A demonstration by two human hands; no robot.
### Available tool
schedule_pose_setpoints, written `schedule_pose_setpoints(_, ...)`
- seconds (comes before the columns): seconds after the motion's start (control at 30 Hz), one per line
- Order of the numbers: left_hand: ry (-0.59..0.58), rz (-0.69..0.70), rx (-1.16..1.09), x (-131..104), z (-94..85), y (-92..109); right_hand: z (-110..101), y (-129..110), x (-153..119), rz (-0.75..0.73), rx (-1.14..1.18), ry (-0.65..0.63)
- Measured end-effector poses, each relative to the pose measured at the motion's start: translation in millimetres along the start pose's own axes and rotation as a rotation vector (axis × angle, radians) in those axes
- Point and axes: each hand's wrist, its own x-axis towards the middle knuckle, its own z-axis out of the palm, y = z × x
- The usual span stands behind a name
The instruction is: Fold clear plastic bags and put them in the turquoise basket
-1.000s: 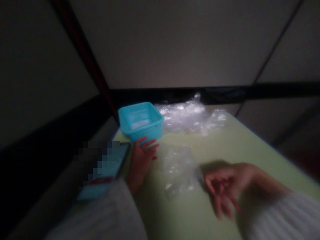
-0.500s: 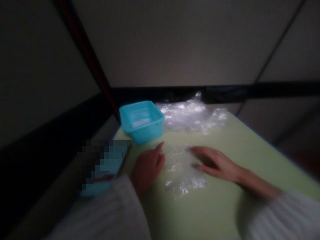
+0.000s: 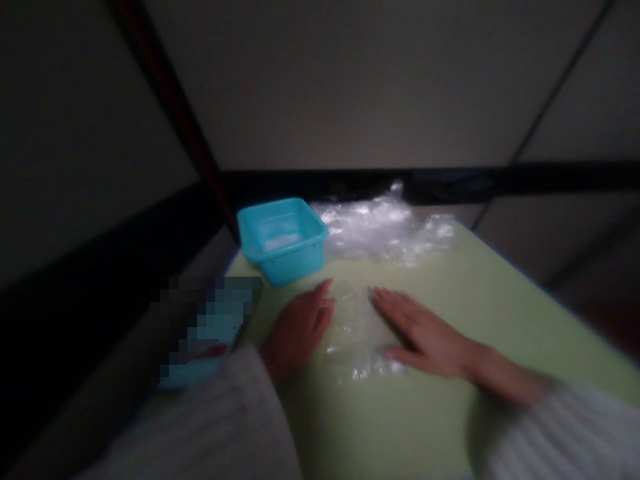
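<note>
A clear plastic bag [image 3: 353, 333] lies flat on the pale green table [image 3: 450, 280]. My left hand [image 3: 299, 328] rests palm down at the bag's left edge, fingers together and pointing away from me. My right hand [image 3: 423, 328] lies flat on the bag's right side, fingers stretched toward the far end. Neither hand grips anything. Both wrists wear white knitted sleeves.
A turquoise plastic tub [image 3: 281, 239] stands at the table's far left corner. A heap of clear plastic bags [image 3: 385, 230] lies behind, against the dark wall rail. A blurred-out flat object [image 3: 207, 327] sits at the table's left edge. The scene is dim.
My right hand moved from the near right, fingers curled, onto the bag and flattened. My left hand left the tub's front and settled beside the bag.
</note>
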Motion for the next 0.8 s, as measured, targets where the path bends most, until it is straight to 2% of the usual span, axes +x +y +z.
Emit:
schedule_pose_setpoints(0.13,0.007,0.005,0.003,0.7,0.5,-0.2,4.3,-0.4,-1.4,-0.017,-0.061,-0.100)
schedule_pose_setpoints(0.8,-0.025,-0.042,-0.005,2.2,-0.7,0.1,4.0,6.8,-4.0,-0.039,-0.079,-0.155)
